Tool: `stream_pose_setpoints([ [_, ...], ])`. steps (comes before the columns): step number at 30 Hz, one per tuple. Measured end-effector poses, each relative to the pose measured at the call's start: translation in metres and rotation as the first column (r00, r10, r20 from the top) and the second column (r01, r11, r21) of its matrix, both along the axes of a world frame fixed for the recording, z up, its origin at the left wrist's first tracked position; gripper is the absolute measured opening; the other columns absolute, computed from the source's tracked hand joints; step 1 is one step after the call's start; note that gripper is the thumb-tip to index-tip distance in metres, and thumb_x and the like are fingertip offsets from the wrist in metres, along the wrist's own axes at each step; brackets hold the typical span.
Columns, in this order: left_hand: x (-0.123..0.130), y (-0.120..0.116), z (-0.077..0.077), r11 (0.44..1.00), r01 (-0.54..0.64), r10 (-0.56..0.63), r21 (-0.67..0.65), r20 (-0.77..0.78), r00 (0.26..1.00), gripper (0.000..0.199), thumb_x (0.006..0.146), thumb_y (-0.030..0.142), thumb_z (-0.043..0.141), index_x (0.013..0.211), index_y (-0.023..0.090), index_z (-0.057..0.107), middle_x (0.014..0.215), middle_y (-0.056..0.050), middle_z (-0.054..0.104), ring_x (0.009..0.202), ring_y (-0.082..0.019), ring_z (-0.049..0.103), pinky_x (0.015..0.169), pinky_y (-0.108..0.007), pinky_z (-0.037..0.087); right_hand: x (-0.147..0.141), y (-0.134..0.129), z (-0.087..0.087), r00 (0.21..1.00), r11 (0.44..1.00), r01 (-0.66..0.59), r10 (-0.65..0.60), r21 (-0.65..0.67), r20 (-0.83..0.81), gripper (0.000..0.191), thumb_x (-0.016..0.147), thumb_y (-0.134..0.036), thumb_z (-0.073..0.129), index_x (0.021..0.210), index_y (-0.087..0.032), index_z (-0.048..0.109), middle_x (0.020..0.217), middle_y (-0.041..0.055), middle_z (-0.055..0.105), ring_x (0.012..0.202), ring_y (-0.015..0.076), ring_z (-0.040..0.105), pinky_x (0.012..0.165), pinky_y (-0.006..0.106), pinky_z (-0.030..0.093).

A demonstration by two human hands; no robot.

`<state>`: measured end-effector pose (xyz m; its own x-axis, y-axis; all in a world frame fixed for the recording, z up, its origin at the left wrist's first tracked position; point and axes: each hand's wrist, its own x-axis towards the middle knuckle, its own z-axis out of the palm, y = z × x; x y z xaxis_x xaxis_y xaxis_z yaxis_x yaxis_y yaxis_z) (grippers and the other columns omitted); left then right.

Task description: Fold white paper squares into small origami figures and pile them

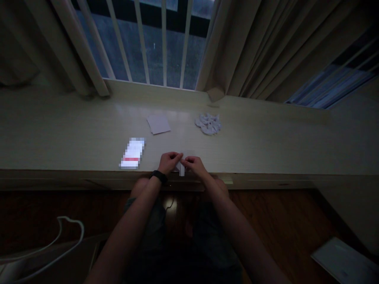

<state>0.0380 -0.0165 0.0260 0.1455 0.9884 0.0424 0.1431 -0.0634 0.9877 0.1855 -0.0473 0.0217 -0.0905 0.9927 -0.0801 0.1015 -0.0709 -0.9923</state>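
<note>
Close to the front edge of the pale counter, my left hand (pixel 169 161) and my right hand (pixel 194 165) meet with fingertips pinched together. Between them is a small folded piece of white paper (pixel 181 170), its lower end pointing toward me. The fingers cover its upper part. Beyond my left hand lies a small stack of square white paper sheets (pixel 159 124). A heap of small crumpled-looking white paper pieces (pixel 208 124) sits past my right hand. My left wrist wears a black band (pixel 160 176).
A lit phone (pixel 132 153), its screen blurred, lies left of my hands on the counter (pixel 266 146). Behind are a barred window (pixel 154 47) and beige curtains (pixel 254 47). A white, curved cord-like thing (pixel 81 228) is at lower left, and a pale flat panel (pixel 345 260) at lower right.
</note>
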Motion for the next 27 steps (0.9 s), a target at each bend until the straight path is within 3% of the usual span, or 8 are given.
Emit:
stream_pose_setpoints([
  [8, 0.001, -0.002, -0.002, 0.999, -0.011, 0.014, 0.039, -0.089, 0.996, 0.041, 0.071, 0.053, 0.062, 0.066, 0.012, 0.067, 0.057, -0.002, 0.06, 0.054, -0.012, 0.05, 0.051, -0.024, 0.036, -0.001, 0.001, -0.003, 0.992, 0.998, 0.017, -0.023, 0.052, 0.121, 0.041, 0.064, -0.054, 0.068, 0.056, -0.016, 0.054, 0.047, -0.0037, 0.048, 0.044, 0.0082, 0.041, 0.045, 0.022, 0.032],
  [16, -0.001, -0.005, -0.004, 0.995, -0.013, 0.03, 0.096, -0.173, 0.984, 0.042, 0.075, 0.053, 0.058, 0.07, 0.013, 0.07, 0.061, -0.003, 0.064, 0.057, -0.013, 0.053, 0.053, -0.024, 0.037, 0.004, 0.006, -0.003, 0.999, 0.999, 0.008, -0.01, -0.044, -0.053, 0.037, 0.066, -0.052, 0.066, 0.062, -0.015, 0.06, 0.055, 0.0004, 0.058, 0.046, 0.0118, 0.052, 0.044, 0.024, 0.041],
  [21, -0.005, -0.006, -0.002, 0.996, 0.05, -0.035, 0.075, -0.195, 0.98, 0.047, 0.078, 0.055, 0.054, 0.067, 0.012, 0.07, 0.056, -0.002, 0.06, 0.054, -0.012, 0.05, 0.05, -0.024, 0.034, 0.002, 0.004, -0.004, 0.995, 0.995, 0.101, -0.101, -0.01, -0.003, 0.038, 0.066, -0.053, 0.066, 0.06, -0.017, 0.056, 0.05, -0.0008, 0.055, 0.041, 0.0111, 0.049, 0.041, 0.023, 0.039],
  [27, -0.013, -0.006, -0.004, 0.989, 0.147, -0.149, -0.032, -0.103, 0.983, 0.058, 0.054, 0.047, 0.078, 0.097, 0.009, 0.07, 0.073, -0.006, 0.067, 0.062, -0.015, 0.055, 0.057, -0.026, 0.042, 0.0, 0.001, -0.005, 0.986, 0.985, 0.167, -0.168, 0.042, 0.025, 0.037, 0.068, -0.051, 0.065, 0.059, -0.018, 0.054, 0.048, -0.002, 0.053, 0.041, 0.0106, 0.048, 0.041, 0.022, 0.039],
])
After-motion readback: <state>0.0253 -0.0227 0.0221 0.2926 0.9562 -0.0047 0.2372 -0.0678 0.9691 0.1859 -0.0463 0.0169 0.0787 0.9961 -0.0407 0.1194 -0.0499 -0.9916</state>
